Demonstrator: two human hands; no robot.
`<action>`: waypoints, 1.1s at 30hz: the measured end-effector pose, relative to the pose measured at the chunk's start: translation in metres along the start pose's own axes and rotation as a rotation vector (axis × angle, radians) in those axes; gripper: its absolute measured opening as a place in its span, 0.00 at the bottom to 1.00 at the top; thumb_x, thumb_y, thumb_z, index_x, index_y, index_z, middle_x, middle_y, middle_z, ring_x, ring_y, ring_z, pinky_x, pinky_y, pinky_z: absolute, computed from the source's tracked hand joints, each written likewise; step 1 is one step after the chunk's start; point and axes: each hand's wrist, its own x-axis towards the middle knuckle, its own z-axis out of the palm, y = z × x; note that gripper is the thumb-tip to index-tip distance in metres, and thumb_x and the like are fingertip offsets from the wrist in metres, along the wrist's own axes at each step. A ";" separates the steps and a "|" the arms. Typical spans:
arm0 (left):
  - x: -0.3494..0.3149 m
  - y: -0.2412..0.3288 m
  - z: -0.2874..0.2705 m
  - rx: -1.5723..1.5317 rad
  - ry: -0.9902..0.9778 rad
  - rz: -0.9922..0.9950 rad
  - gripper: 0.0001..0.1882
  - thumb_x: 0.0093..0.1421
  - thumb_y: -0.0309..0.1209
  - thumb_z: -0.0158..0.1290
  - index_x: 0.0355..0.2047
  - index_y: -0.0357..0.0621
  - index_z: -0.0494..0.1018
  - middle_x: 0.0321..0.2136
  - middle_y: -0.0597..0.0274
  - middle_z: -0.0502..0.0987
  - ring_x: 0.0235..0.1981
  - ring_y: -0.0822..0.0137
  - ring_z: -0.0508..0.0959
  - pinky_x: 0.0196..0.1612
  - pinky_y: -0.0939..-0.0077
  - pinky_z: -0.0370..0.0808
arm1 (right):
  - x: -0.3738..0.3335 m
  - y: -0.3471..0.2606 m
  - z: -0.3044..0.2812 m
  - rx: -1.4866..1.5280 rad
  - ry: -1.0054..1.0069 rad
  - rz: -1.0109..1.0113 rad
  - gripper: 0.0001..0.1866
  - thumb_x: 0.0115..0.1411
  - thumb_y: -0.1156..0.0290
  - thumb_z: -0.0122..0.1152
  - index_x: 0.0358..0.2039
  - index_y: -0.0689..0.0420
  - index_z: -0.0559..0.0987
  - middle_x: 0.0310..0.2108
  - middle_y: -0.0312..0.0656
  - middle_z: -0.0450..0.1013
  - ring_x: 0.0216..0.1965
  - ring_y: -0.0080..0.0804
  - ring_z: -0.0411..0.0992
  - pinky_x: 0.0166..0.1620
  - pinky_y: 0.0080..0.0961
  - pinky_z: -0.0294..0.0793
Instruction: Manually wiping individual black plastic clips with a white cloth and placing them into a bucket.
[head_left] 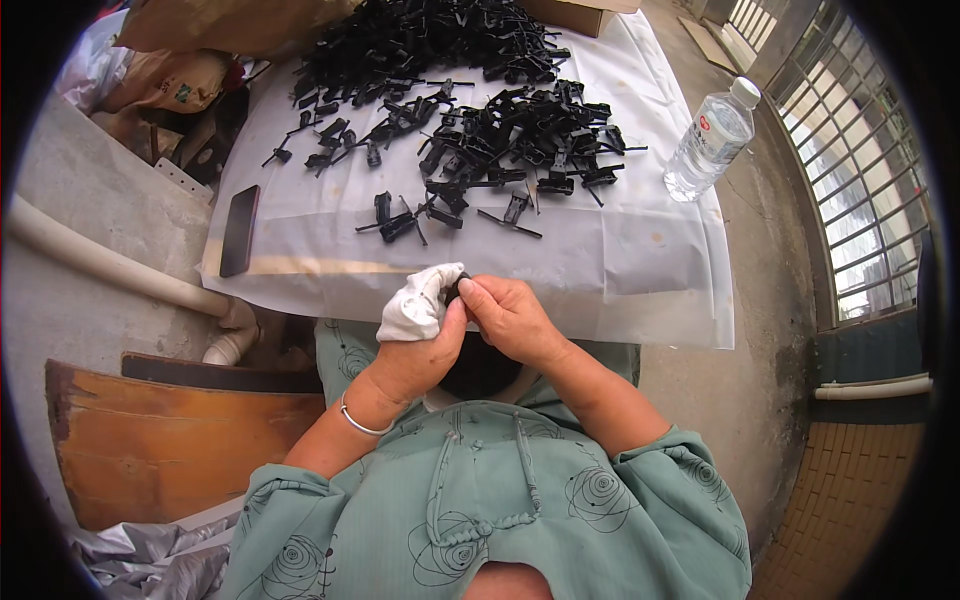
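My left hand (428, 345) and my right hand (512, 318) meet just over the table's near edge. A white cloth glove or wrap (412, 305) covers the left fingers, while that thumb is bare. Between both hands is a small black piece (455, 290), mostly hidden by the fingers; it resembles the black plastic parts on the table. The right thumb and fingers pinch it, and the left hand closes round it. Farther off lies a loose cluster of black plastic parts with thin rods (515, 140), with a larger heap of them (420, 45) behind.
White plastic sheeting (610, 275) covers the table. A clear water bottle (712, 140) stands at its right edge, a dark phone (240, 230) lies at the left. A cardboard box (567, 14) sits at the back. A pipe (110, 262) and a wooden board (180, 445) are on the left.
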 end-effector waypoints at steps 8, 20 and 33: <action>0.008 -0.002 -0.014 -0.930 -0.136 -0.555 0.16 0.61 0.23 0.43 0.49 0.42 0.57 0.30 0.65 0.70 0.19 0.81 0.62 0.21 0.89 0.61 | -0.007 -0.008 -0.029 -0.690 0.007 -0.317 0.08 0.54 0.71 0.59 0.33 0.61 0.76 0.19 0.39 0.68 0.19 0.22 0.64 0.24 0.20 0.64; 0.006 0.007 -0.019 -0.817 -0.331 -0.522 0.14 0.58 0.25 0.41 0.46 0.39 0.59 0.27 0.69 0.65 0.21 0.83 0.60 0.22 0.89 0.59 | -0.004 -0.019 -0.016 -0.544 -0.007 -0.294 0.09 0.58 0.70 0.54 0.24 0.62 0.72 0.18 0.43 0.67 0.19 0.31 0.62 0.25 0.25 0.64; -0.001 0.003 -0.004 -0.129 -0.176 -0.060 0.11 0.54 0.23 0.41 0.39 0.36 0.64 0.30 0.52 0.70 0.30 0.55 0.71 0.36 0.69 0.69 | -0.002 -0.004 -0.002 -0.574 -0.023 -0.294 0.12 0.60 0.70 0.47 0.22 0.63 0.70 0.18 0.49 0.66 0.18 0.39 0.60 0.26 0.30 0.64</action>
